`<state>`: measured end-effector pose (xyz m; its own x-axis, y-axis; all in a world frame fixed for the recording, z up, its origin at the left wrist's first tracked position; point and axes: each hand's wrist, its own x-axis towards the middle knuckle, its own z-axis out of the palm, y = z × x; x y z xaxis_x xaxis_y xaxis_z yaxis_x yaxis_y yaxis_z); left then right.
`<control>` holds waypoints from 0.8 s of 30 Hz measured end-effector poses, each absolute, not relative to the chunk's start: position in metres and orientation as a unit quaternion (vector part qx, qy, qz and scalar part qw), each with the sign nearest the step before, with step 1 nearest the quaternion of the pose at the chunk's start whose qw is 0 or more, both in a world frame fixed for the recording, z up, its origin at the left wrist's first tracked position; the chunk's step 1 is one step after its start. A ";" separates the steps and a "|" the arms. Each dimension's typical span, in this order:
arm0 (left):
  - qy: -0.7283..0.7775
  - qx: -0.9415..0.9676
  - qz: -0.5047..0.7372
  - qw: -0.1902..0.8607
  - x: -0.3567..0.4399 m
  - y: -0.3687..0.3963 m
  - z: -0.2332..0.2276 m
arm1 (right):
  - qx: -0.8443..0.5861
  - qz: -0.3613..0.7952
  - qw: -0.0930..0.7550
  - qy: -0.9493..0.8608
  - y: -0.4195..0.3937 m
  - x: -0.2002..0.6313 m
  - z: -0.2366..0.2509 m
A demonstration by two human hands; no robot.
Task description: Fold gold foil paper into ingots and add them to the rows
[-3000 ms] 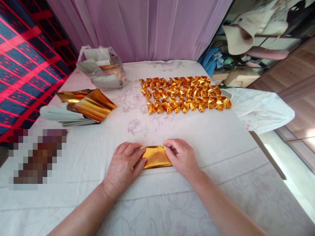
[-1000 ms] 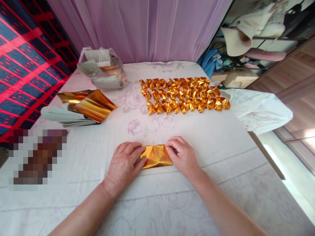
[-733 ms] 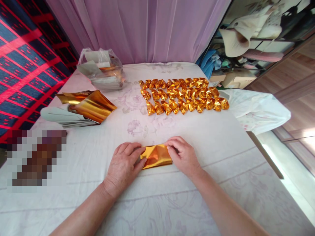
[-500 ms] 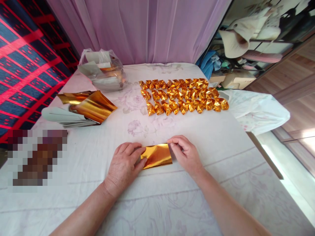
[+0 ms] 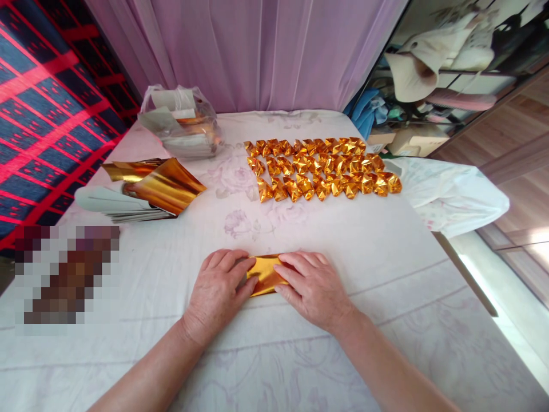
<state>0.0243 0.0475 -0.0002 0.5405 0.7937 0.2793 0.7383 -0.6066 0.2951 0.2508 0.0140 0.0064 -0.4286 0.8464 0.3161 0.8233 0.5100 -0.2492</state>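
Note:
A folded sheet of gold foil paper (image 5: 265, 272) lies flat on the bed-like covered surface in front of me. My left hand (image 5: 222, 284) rests on its left end, thumb and forefinger on the foil and the other fingers laid out beyond. Over the right end lies my right hand (image 5: 312, 289), palm down, its fingers stretched out and apart, pressing on the paper. Both hands are open, and they cover the paper's two ends. Behind them stand rows of folded gold foil ingots (image 5: 319, 171).
To the left lies a fanned stack of gold foil sheets (image 5: 169, 186), with a clear plastic bag (image 5: 184, 129) of more sheets behind it. A white plastic bag (image 5: 461, 194) hangs at the right edge. Purple curtains (image 5: 257, 51) close the back; a cluttered shelf (image 5: 429, 74) stands right.
My right hand has moved left from the paper's right edge and now lies flat on it. The visible gold area is shorter. My left hand has stayed in place.

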 end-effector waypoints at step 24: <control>0.346 0.916 0.184 0.083 0.020 0.033 0.004 | -0.519 0.051 0.188 -0.832 0.000 0.250 -0.003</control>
<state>0.0198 0.0330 0.0040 0.6935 0.6641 0.2794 0.6033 -0.7472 0.2787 0.2501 0.0004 -0.0031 -0.3897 0.8834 0.2603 0.8449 0.4554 -0.2807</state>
